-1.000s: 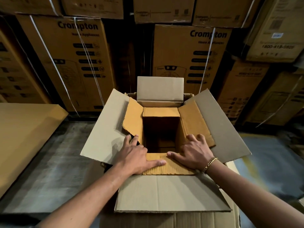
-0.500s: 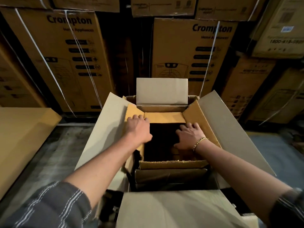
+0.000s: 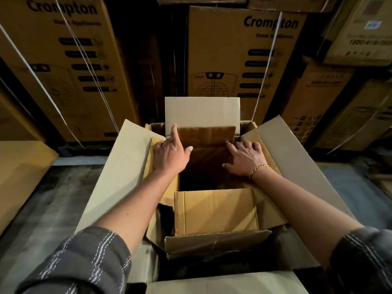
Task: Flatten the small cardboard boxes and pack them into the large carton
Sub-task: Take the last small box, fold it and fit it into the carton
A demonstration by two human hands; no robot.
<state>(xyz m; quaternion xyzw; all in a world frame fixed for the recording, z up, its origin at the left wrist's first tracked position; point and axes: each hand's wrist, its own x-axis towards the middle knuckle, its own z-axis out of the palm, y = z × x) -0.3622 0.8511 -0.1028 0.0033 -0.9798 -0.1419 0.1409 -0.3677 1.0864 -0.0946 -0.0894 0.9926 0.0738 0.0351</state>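
Left hand (image 3: 169,154) spread, index raised; right hand (image 3: 244,157) splayed, both pressing small box (image 3: 214,211) flaps inside large carton (image 3: 118,166).

Dim warehouse, strapped Crompton appliance cartons (image 3: 244,60) stacked high, bare floor (image 3: 53,198)

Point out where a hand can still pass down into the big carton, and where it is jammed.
Open: the dark well in the small box, between the left hand and the right hand, bordered in front by the small box's yellow near flap. There is also a narrow dark gap left of that flap. Crowded: both sides of the large carton, where yellow flaps press against its walls.
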